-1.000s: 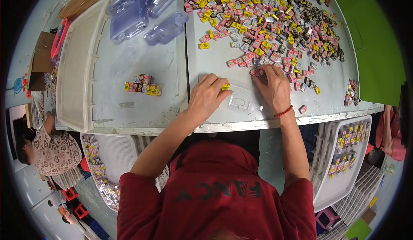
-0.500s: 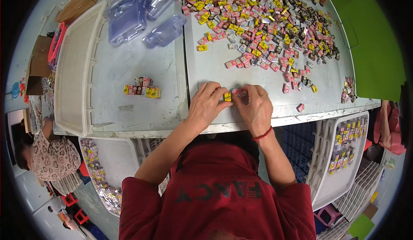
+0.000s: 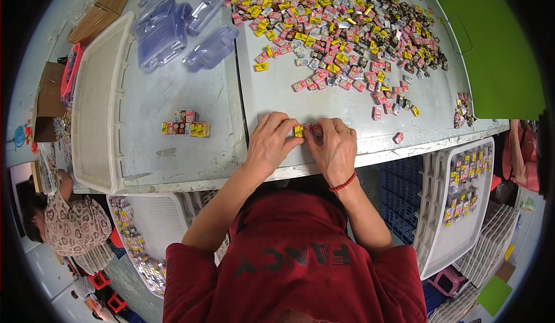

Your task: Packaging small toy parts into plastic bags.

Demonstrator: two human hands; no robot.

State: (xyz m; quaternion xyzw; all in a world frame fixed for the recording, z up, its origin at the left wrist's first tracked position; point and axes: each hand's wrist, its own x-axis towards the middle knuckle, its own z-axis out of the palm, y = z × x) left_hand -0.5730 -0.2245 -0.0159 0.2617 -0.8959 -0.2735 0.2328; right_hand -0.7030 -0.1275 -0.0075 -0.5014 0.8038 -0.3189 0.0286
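Observation:
Close to the table's front edge, my left hand [image 3: 272, 141] pinches a small yellow box [image 3: 298, 131] between thumb and forefinger. My right hand [image 3: 334, 149] is closed on small pink boxes [image 3: 314, 130] right beside the yellow one; its fingers partly cover them, so how many is hidden. Both hands nearly meet, and the small boxes lie in line between them. To the left, a small cluster of yellow, dark and pink boxes [image 3: 186, 125] rests on the table. A large heap of the same kinds of boxes [image 3: 341, 39] spreads over the far side.
Clear bluish plastic trays [image 3: 165, 34] lie at the far left, beside a white crate [image 3: 99, 103] standing along the table. White trays with boxes sit below the edge, left [image 3: 165, 207] and right [image 3: 462, 230]. A person in patterned clothing [image 3: 75, 219] is at the left.
The whole view has shifted slightly. My right hand's fingers have closed in further over the pink boxes, nearer to the yellow box held in my left hand.

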